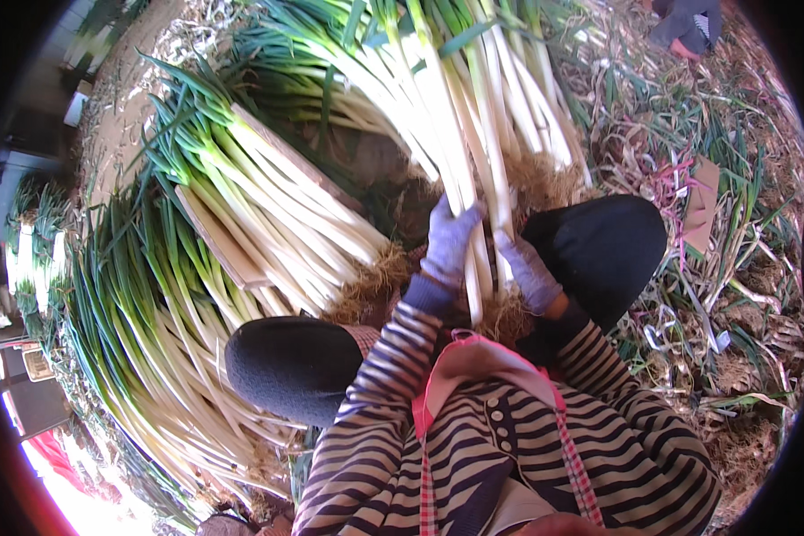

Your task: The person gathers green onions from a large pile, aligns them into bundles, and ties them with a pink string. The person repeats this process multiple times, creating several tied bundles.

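Note:
My left hand (450, 241), in a pale purple glove, is closed around the white shanks of some long green onions (457, 161). Their green tops point away from me and their root ends hang between my knees. Close by on the right, my right hand (528, 273), gloved alike, grips another green onion stalk (499, 201) low down, near its roots (506, 315). The palm sides of both hands are hidden. Just beyond them lies a pile of green onions (532, 100) with brown, hairy roots.
Left of my hands, a bundle of green onions (288, 208) lies between cardboard strips (221, 238). A larger heap (167, 335) spreads beside my left knee (291, 368). Trimmed leaves and peelings (710, 301) cover the ground at right, with a cardboard piece (702, 204) among them.

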`<state>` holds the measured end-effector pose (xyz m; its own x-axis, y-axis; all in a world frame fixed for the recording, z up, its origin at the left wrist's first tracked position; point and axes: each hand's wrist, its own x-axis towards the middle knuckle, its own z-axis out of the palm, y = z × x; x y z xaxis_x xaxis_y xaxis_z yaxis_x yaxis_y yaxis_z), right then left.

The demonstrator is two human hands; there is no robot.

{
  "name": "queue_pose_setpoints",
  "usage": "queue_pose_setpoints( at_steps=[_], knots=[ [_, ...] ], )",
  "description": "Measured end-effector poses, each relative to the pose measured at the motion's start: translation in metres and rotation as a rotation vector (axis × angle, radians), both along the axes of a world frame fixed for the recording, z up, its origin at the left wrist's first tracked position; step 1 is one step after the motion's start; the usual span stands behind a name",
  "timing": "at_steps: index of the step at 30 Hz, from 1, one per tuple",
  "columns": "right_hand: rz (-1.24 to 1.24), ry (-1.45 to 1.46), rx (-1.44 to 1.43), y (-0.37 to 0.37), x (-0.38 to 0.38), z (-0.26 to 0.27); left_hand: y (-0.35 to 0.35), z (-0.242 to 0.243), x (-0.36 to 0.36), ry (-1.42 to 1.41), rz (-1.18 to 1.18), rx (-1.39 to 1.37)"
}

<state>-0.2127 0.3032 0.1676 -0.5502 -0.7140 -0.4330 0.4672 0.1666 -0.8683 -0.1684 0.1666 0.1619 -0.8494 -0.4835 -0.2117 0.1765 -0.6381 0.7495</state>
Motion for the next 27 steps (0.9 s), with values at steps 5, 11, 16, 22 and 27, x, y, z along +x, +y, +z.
queue_pose_setpoints(
  at_steps=[5, 11, 16, 22, 27],
  knots=[
    [0.143, 0.32, -0.056, 0.006, 0.009, 0.021, 0.025, 0.0, 0.013, -0.103, 0.027, -0.039],
    [0.238, 0.054, 0.153, 0.027, 0.014, 0.041, 0.038, -0.011, 0.012, 0.062, 0.045, 0.281],
    [0.164, -0.044, 0.118, 0.037, 0.019, 0.036, 0.042, -0.028, 0.013, -0.136, -0.092, -0.102],
    [0.205, -0.402, 0.009, 0.038, 0.024, 0.035, -0.016, -0.032, -0.015, 0.057, -0.198, -0.026],
    [0.22, -0.13, 0.027, 0.04, 0.034, 0.038, -0.085, -0.006, -0.09, 0.235, -0.283, 0.396]
  ],
)
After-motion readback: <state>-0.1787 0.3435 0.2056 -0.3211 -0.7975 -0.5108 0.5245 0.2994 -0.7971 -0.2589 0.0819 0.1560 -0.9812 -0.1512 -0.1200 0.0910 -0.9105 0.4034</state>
